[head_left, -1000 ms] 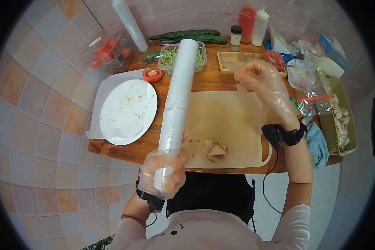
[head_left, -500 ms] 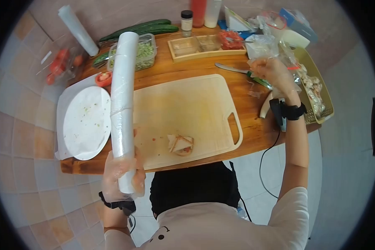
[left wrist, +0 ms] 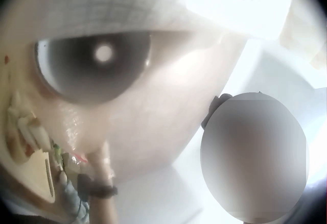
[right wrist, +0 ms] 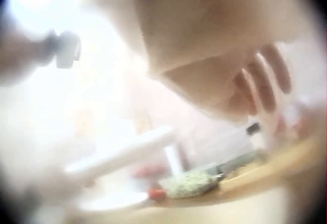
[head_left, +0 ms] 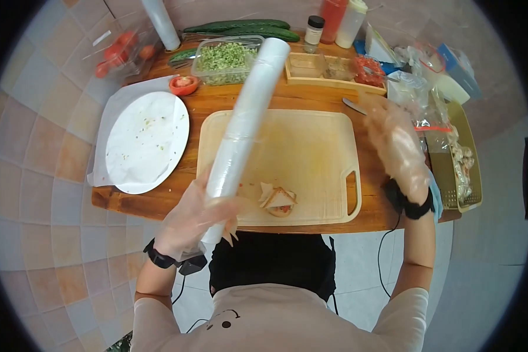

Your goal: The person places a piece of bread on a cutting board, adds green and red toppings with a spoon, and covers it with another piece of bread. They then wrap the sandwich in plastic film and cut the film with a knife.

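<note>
Left hand [head_left: 189, 218], in a clear glove, grips the white roll [head_left: 239, 135] near its lower end, fingers wrapped round it. Roll slants across the left part of the cutting board [head_left: 320, 164], held above it, upper end toward the back of the desk [head_left: 328, 96].

Right hand [head_left: 398, 144], also gloved, is open: fingers apart and slightly bent in the right wrist view, nothing seen in them. Head view of it is motion-blurred. Hand is over the desk beside the board; knife [head_left: 353, 106] lies near its fingers.

Small stacked sandwich [head_left: 280, 201] sits near the front edge of the board. Left of the board: white plate [head_left: 158, 155]. Behind: halved tomato [head_left: 183, 85], clear container [head_left: 251, 74] of chopped green vegetable, whole cucumbers [head_left: 240, 26], wooden tray [head_left: 311, 81]. Far right: green basket [head_left: 476, 176]
</note>
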Demonstrator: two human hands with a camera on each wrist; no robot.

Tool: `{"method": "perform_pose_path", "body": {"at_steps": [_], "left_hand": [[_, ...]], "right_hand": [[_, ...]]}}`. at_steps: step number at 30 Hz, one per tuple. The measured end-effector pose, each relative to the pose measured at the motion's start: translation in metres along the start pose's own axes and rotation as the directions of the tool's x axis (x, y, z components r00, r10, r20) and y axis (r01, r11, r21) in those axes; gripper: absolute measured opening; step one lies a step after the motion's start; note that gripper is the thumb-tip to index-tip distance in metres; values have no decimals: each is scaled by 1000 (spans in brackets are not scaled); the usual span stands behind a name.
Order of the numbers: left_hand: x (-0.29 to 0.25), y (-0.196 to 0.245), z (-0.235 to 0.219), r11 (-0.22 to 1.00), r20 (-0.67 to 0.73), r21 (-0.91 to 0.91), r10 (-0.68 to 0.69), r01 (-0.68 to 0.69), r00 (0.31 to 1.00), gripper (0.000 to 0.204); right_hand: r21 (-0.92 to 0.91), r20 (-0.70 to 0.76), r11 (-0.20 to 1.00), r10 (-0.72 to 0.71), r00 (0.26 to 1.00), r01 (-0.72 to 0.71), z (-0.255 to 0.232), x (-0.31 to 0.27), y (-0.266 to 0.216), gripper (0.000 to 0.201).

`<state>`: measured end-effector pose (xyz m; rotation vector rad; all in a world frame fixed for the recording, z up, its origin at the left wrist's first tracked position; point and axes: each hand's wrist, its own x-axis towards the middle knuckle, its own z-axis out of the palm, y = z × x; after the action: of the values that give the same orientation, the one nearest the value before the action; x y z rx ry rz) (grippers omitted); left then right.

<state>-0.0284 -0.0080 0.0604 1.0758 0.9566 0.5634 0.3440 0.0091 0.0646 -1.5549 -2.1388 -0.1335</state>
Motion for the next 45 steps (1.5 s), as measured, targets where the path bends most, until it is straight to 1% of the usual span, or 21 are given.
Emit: {"method": "perform_pose_path", "body": {"at_steps": [1, 2, 3, 4, 7, 8, 9, 12, 15, 16, 19, 22, 25, 27, 28, 31, 33, 37, 39, 40, 45], "left_hand": [[1, 2, 3, 1000, 13, 8, -1, 0, 1000, 73], [2, 5, 5, 1000, 30, 18, 1, -2, 1000, 74], [3, 3, 4, 997, 33, 76, -22, 19, 999, 77], [4, 3, 5, 993, 33, 115, -10, 7, 999, 77], [6, 6, 13, 964, 27, 264, 5, -12, 1000, 79], [6, 11, 17, 957, 22, 290, 10, -15, 1000, 78], [6, 16, 21, 949, 15, 315, 17, -21, 1000, 78], [5, 18, 23, 891, -19, 447, 99, -80, 995, 77], [1, 23, 26, 808, -63, 583, 147, -83, 987, 76], [0, 24, 26, 780, -80, 621, 156, -73, 985, 76], [1, 21, 22, 682, -32, 708, 291, -183, 956, 76], [2, 23, 22, 564, -122, 825, 247, -40, 961, 83], [3, 23, 17, 562, -106, 827, 193, -22, 975, 81], [3, 21, 17, 537, -116, 843, 234, -29, 965, 80], [2, 20, 17, 524, -119, 851, 251, -31, 961, 80], [1, 27, 19, 603, -121, 798, 157, 2, 980, 79], [4, 20, 14, 642, -71, 763, 192, -70, 979, 79], [2, 25, 14, 718, -28, 689, 167, -102, 985, 75], [4, 18, 12, 693, -32, 706, 235, -144, 971, 77], [5, 16, 11, 680, -34, 715, 267, -163, 963, 78], [-1, 23, 9, 651, -117, 758, 202, -44, 972, 76]], "right_hand": [[-89, 27, 993, -68, 997, 71, -2, 4, -20, 45], [-66, -14, 990, -127, 992, 126, -4, 7, -45, 49], [110, 5, 985, -135, 991, 133, -8, 15, -68, 49], [172, -6, 965, -202, 979, 200, 2, 17, -73, 50], [183, 92, 976, -135, 987, 117, 6, 27, -104, 46], [178, 129, 979, -120, 984, 97, 6, 29, -109, 46], [112, 107, 987, -126, 986, 114, 11, 29, -111, 34], [82, -14, 920, -383, 924, 383, 21, 32, -104, 25], [40, -27, 915, -400, 916, 401, 26, 31, -102, 17], [41, -21, 920, -388, 921, 389, 26, 30, -103, 16], [27, -19, 926, -376, 926, 377, 25, 28, -107, 14], [12, -71, 928, -370, 926, 371, 22, 27, -112, 13], [44, -169, 932, -348, 922, 360, 26, 29, -112, 12], [46, -231, 922, -364, 903, 383, 29, 27, -110, 11], [132, -224, 932, -304, 926, 337, 29, 28, -110, 11], [346, -177, 916, -150, 973, 204, 27, 33, -111, 12], [442, -142, 888, -75, 987, 131, 23, 35, -113, 13], [411, -147, 909, -9, 989, 69, 24, 37, -114, 14], [394, -130, 919, 35, 991, 19, 21, 38, -116, 15], [427, -102, 904, 10, 995, 35, 22, 39, -113, 16], [583, -41, 807, -87, 995, 94, 20, 37, -100, 27]]}}
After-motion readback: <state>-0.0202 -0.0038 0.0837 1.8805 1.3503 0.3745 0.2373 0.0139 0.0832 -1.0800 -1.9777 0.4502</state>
